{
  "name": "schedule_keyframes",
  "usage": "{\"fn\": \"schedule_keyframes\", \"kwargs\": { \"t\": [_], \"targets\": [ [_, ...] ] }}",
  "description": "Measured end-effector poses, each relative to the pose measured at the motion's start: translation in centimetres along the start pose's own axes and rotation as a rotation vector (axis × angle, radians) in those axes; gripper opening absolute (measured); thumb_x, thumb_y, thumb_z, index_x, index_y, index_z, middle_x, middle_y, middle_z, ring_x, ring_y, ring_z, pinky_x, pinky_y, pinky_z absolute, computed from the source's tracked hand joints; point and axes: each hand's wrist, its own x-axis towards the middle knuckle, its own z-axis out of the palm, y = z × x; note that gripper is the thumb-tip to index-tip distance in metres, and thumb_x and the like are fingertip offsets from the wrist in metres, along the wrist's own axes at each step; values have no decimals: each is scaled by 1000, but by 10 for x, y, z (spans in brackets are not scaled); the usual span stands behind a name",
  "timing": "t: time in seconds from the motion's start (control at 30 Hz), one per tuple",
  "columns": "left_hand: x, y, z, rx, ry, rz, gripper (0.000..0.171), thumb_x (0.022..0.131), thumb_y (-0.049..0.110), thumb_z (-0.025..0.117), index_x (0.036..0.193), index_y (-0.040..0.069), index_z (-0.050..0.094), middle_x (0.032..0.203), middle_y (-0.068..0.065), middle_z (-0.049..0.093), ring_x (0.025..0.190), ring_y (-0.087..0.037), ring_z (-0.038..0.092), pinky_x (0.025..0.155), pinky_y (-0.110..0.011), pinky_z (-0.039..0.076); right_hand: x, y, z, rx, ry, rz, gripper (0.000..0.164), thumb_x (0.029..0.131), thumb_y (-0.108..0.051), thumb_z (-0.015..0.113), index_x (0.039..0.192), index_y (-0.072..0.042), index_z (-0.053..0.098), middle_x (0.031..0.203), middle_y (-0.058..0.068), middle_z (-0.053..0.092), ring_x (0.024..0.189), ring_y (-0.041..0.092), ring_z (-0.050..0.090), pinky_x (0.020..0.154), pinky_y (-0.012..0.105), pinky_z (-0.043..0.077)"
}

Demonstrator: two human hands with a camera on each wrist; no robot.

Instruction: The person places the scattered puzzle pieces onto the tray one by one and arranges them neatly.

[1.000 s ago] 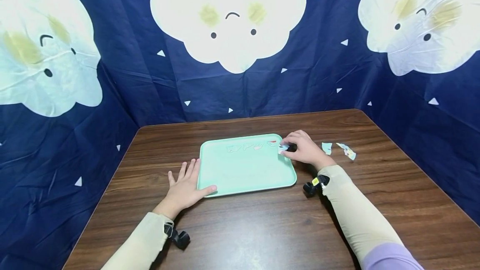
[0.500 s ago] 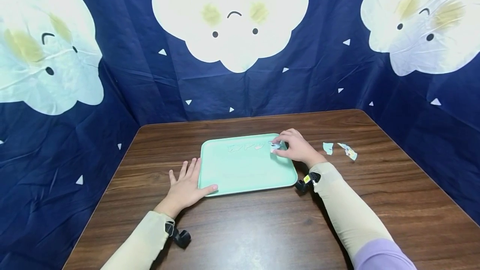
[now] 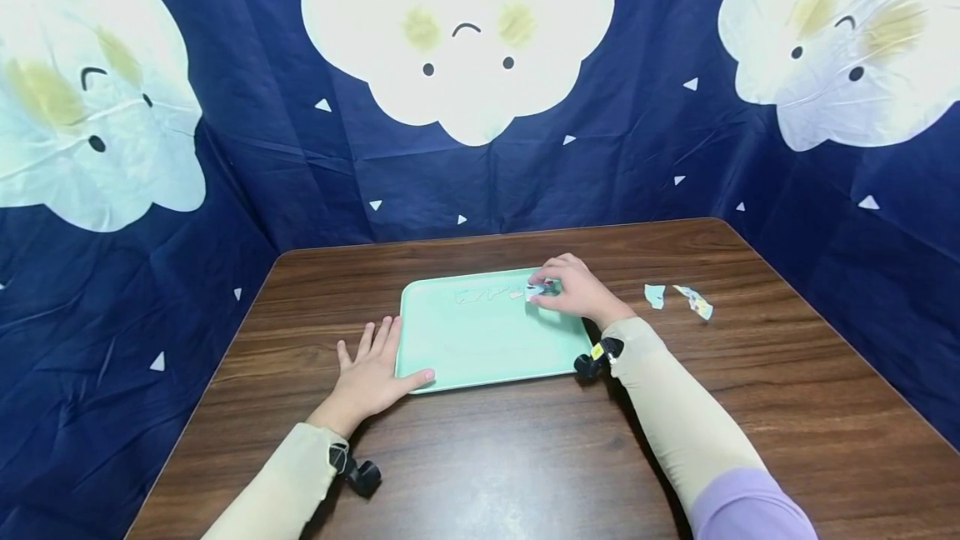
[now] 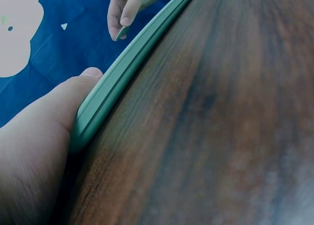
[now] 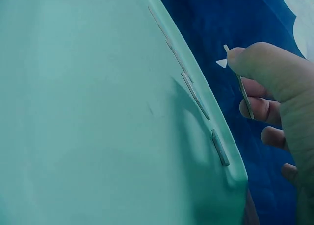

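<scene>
Behind everything, dark blue cloth [image 3: 258,148] with large pale cloud shapes [image 3: 465,98]. In front of it, a brown wood-grain table [image 3: 480,457]. Flat on the wood, a mint-green tray [image 3: 487,348] with a low rim. Along both forearms, long sleeves [image 3: 682,398], pale and close-fitting. At the tray's left side, the left hand [image 3: 371,382] — fingers straight and spread on the table, thumb laid over the near rim. Above the tray's far right part, the right hand [image 3: 573,290], thumb and fingertips pinched together on a small flat piece [image 3: 533,291], at the hand's left end and clear of the tray floor. Well to the right of that hand, on the bare wood, two loose pieces, one long and patterned [image 3: 696,303], one squarer and bluish [image 3: 655,297]. Below the pinching fingers, inside the far rim — a row of four thin pieces [image 5: 195,96].
</scene>
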Motion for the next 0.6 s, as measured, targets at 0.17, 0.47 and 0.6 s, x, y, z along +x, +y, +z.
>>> {"fn": "schedule_keyframes", "kwargs": {
  "t": [0.17,0.47,0.6],
  "targets": [
    [0,1,0,-6,4,4,125,78,93,41,163,8,9,169,-16,8,154,-42,1,108,-77,-11,6,-5,0,-8,-3,-8,35,90,-34,76,117,-12,76,111,0,67,111,26,51,102,51,35],
    [0,0,0,-5,-1,1,124,79,93,41,164,8,8,169,-16,7,154,-42,1,108,-77,-11,17,-10,5,-19,-13,-37,37,89,-35,77,118,-12,76,111,-1,68,113,26,51,104,49,35],
    [0,-1,1,-10,0,2,125,79,93,41,164,8,8,169,-16,7,154,-43,1,108,-78,-11,24,-11,9,-30,-16,-49,37,89,-37,77,117,-13,77,109,-2,68,111,24,51,103,47,35]
  ]
}}
